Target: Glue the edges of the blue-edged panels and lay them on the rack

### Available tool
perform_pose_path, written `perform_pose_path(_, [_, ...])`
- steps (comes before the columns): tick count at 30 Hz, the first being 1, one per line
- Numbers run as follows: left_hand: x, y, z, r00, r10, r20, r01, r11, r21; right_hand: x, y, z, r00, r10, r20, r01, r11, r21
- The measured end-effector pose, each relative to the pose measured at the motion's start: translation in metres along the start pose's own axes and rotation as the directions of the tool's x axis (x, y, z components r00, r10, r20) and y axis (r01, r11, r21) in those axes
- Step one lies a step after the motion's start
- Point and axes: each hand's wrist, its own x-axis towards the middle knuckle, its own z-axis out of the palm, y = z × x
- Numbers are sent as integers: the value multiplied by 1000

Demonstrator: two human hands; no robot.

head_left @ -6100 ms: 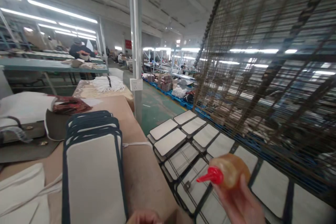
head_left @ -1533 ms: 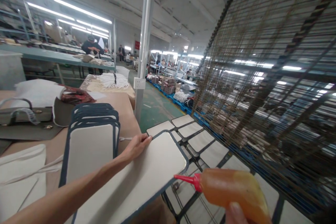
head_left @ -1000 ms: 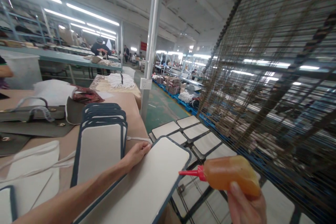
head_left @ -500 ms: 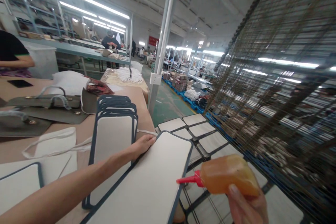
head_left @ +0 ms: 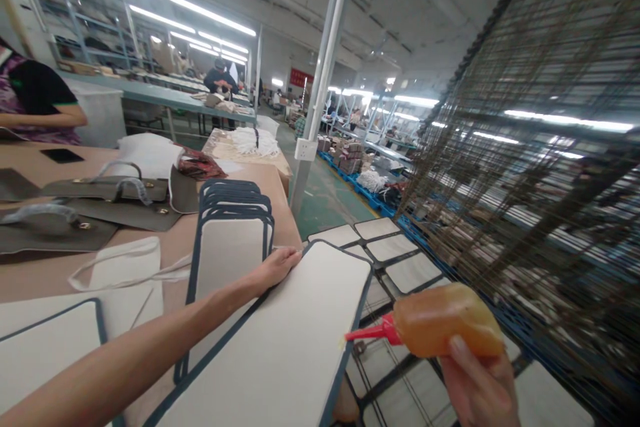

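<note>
My left hand (head_left: 281, 268) grips the far left edge of a long white panel (head_left: 285, 327) with a dark blue border. In my right hand (head_left: 480, 380) is a squeeze bottle (head_left: 447, 320) of amber liquid, lying sideways, its red nozzle (head_left: 373, 331) pointing left. The nozzle tip is at the panel's right edge, where a small yellowish spot shows. Left of the panel stands a row of similar blue-edged panels (head_left: 233, 240), overlapping one another.
Grey-brown bag pieces with handles (head_left: 120, 203) and a dark flat object (head_left: 62, 155) lie on the tan table (head_left: 265, 190). White panels rest on a wire rack (head_left: 393, 247) at right. A person (head_left: 40, 97) sits far left; a metal post (head_left: 320, 80) stands ahead.
The bottle in my right hand has moved so its nozzle meets the panel's right edge, where the yellowish spot now shows. The whole view has shifted slightly, with the surroundings appearing farther right.
</note>
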Motion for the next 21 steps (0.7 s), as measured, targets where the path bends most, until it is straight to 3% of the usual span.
perform_pose_path(4, [2,0,-4,1000,-12,-28,12,1000,-9,-13,-1,1,998,65,25,-66,998,19])
perform_pose_path(12, [16,-6,-2,994,-92,-66,90,995,-39,-28,1,-4,997,49,62,-49,999,-1])
perform_pose_path(21, [34,-3,3,990,-126,-67,122,990,-71,-49,-13,8,998,62,-27,-63,998,-29])
